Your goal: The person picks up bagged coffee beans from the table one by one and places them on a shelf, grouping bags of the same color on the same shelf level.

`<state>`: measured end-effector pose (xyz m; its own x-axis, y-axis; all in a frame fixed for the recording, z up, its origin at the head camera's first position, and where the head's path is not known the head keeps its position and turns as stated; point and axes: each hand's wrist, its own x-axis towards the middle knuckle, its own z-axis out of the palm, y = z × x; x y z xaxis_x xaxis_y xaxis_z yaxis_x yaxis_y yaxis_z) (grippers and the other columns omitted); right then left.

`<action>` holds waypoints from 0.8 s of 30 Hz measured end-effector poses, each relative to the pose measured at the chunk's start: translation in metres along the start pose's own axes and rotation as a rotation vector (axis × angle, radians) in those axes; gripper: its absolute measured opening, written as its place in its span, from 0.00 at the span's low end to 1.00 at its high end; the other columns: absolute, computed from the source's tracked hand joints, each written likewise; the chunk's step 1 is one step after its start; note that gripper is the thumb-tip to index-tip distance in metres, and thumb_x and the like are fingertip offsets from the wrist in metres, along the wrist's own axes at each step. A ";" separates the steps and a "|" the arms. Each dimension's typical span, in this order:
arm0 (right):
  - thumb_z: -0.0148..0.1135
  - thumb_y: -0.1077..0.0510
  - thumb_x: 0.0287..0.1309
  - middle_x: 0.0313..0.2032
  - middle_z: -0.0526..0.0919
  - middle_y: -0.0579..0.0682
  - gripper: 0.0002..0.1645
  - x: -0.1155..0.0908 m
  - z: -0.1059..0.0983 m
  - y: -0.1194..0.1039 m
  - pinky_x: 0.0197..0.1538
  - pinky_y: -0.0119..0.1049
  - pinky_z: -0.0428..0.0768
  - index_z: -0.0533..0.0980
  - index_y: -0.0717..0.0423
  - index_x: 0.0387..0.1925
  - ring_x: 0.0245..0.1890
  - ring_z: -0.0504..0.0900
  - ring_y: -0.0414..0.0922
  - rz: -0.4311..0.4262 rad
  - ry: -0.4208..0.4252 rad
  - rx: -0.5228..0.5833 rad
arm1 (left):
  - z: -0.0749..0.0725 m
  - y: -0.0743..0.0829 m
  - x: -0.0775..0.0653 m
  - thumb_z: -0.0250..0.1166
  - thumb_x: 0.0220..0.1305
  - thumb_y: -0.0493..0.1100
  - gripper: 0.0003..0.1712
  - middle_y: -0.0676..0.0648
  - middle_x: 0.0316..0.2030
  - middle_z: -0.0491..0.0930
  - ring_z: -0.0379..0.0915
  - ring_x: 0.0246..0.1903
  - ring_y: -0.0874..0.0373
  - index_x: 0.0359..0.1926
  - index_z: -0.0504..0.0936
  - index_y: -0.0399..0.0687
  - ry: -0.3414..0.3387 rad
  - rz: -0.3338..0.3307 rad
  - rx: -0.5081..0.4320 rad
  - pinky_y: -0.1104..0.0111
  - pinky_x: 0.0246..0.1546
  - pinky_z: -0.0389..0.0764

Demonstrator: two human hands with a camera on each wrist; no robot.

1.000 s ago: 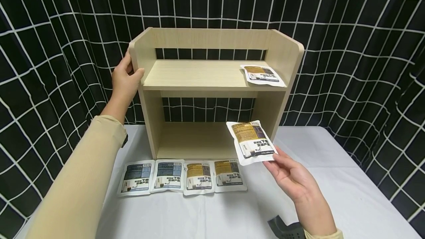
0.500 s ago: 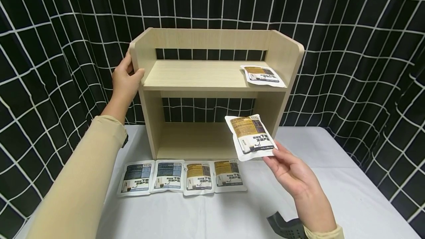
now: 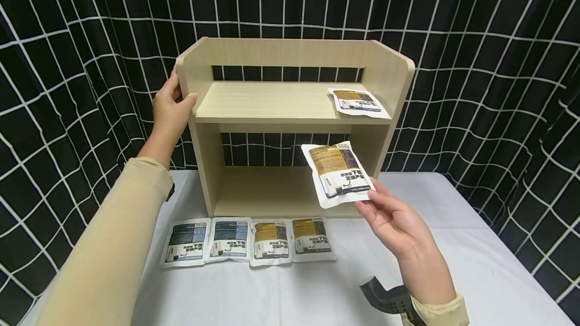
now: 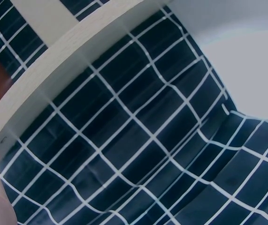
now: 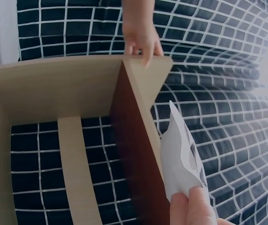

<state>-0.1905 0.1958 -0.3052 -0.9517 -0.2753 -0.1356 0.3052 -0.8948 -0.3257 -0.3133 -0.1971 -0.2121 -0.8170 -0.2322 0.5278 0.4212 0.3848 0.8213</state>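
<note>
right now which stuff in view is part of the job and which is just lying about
Likely part of the job:
held pouch, pinched by the right hand
wooden shelf unit, gripped by the left hand
shelved pouch, lying at upper right
four pouches in a row

Probably just surroundings:
grid-patterned curtain
white table
dark wrist strap

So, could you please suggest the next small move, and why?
Probably lift the held pouch toward the upper shelf: in the head view the right hand holds it lower, while that shelf bears another pouch with bare space beside it.
</note>
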 end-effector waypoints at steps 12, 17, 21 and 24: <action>0.40 0.76 0.68 0.72 0.55 0.50 0.41 0.008 0.019 0.001 0.66 0.41 0.62 0.48 0.44 0.75 0.59 0.75 0.53 -0.002 -0.024 -0.013 | 0.000 0.000 -0.002 0.53 0.68 0.32 0.38 0.44 0.69 0.64 0.64 0.65 0.53 0.76 0.54 0.54 -0.007 -0.006 0.015 0.62 0.63 0.66; 0.39 0.77 0.67 0.73 0.54 0.51 0.42 0.013 0.029 0.001 0.66 0.41 0.63 0.48 0.43 0.75 0.65 0.66 0.50 0.000 -0.012 0.000 | 0.000 0.000 -0.003 0.53 0.68 0.33 0.38 0.44 0.69 0.64 0.64 0.65 0.52 0.76 0.53 0.55 -0.007 -0.011 0.018 0.62 0.63 0.66; 0.40 0.77 0.67 0.74 0.50 0.49 0.38 0.016 0.038 0.003 0.66 0.41 0.60 0.54 0.48 0.73 0.70 0.55 0.46 -0.007 -0.001 0.006 | 0.000 0.001 -0.002 0.54 0.68 0.33 0.38 0.44 0.69 0.64 0.64 0.65 0.53 0.76 0.54 0.53 -0.006 -0.012 0.019 0.63 0.63 0.66; 0.40 0.77 0.66 0.74 0.51 0.49 0.33 0.019 0.043 0.004 0.67 0.41 0.60 0.59 0.53 0.69 0.71 0.52 0.44 -0.016 0.006 0.021 | 0.000 0.001 -0.001 0.54 0.68 0.33 0.38 0.44 0.69 0.64 0.64 0.65 0.53 0.76 0.54 0.52 -0.008 -0.012 0.014 0.65 0.63 0.66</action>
<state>-0.2084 0.1723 -0.2688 -0.9561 -0.2591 -0.1367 0.2896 -0.9063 -0.3078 -0.3121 -0.1963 -0.2122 -0.8249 -0.2296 0.5165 0.4063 0.3944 0.8242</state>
